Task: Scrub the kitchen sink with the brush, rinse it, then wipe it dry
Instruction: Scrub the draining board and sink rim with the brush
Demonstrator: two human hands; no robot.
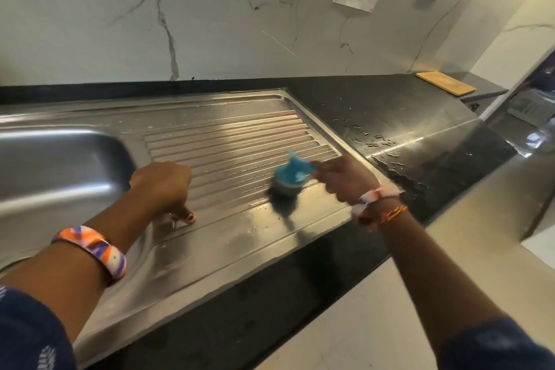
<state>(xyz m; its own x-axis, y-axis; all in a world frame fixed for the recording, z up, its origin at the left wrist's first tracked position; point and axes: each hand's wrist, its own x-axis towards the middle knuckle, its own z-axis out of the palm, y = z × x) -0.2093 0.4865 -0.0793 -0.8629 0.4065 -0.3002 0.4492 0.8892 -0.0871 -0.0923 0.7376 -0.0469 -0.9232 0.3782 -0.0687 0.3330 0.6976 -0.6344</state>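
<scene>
Mid-frame, on the steel sink's point(240, 237) ribbed drainboard: right hand point(345, 177) grips the blue scrub brush point(289, 179), bristles down (blurred). Left hand point(163, 186), fingers curled, braces on the steel. Best scrub along the ribs, firm overlapping strokes.

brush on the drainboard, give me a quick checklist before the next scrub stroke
1. Grip: right hand holds the blue brush by its handle: ok.
2. Contact: bristles sit on the steel drainboard, near its right edge: ok.
3. Bracing: left hand rests on the drainboard, fingers curled, clear of the brush: ok.
4. Wet surface: droplets show on the drainboard: ok.
5. Splash: water lies on the black countertop beside it: not ok.
6. Soap on bristles: blurred, cannot tell.
</scene>
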